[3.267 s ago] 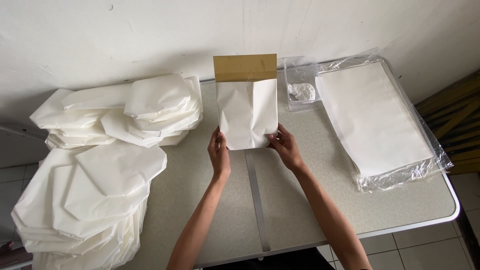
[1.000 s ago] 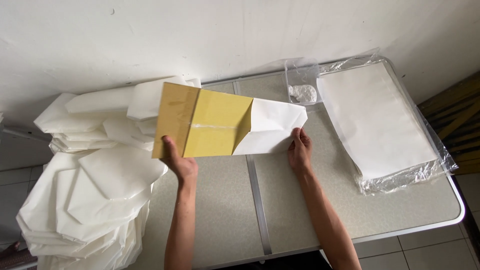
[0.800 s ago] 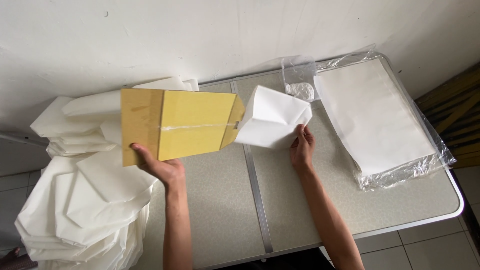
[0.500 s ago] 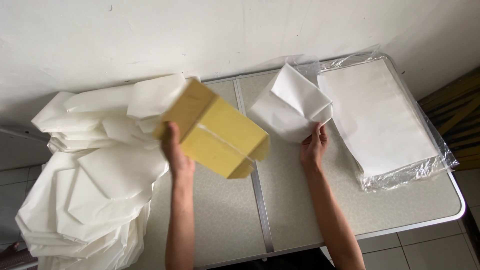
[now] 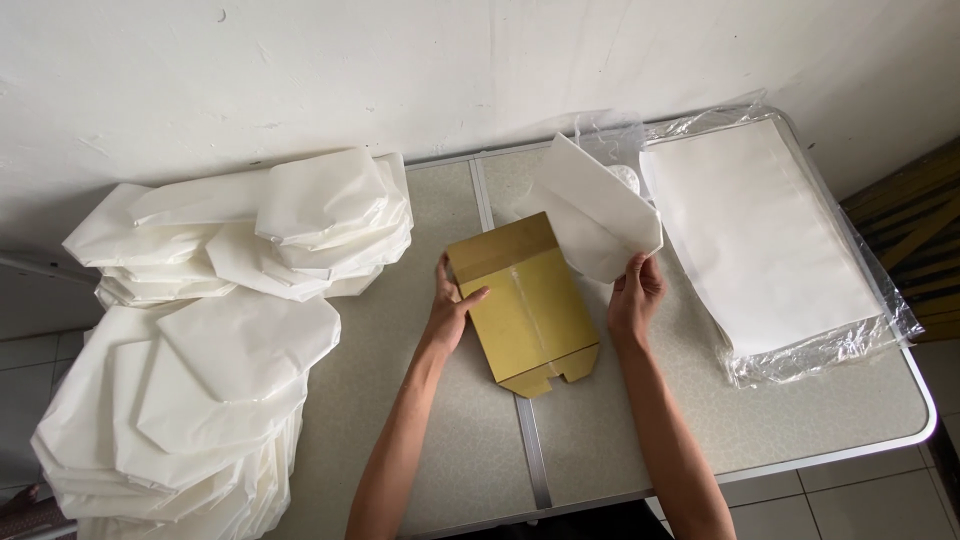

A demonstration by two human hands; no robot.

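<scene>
A flat yellow-brown cardboard form (image 5: pixel 527 304) lies on the grey folding table (image 5: pixel 420 400), near the middle seam. My left hand (image 5: pixel 452 301) rests on its left edge, thumb on top of it. My right hand (image 5: pixel 633 294) pinches the lower corner of a folded white paper bag (image 5: pixel 592 210), which is lifted off the table and tilts up toward the wall, just right of the cardboard.
Heaps of folded white paper bags (image 5: pixel 200 350) cover the left of the table and overhang its edge. A flat stack of white paper sheets in clear plastic wrap (image 5: pixel 765 230) lies at the right. A wall stands right behind the table.
The white bag has come off the cardboard form. My left hand has swung the cardboard round and laid it flat on the table, while my right hand carried the bag up and to the right.
</scene>
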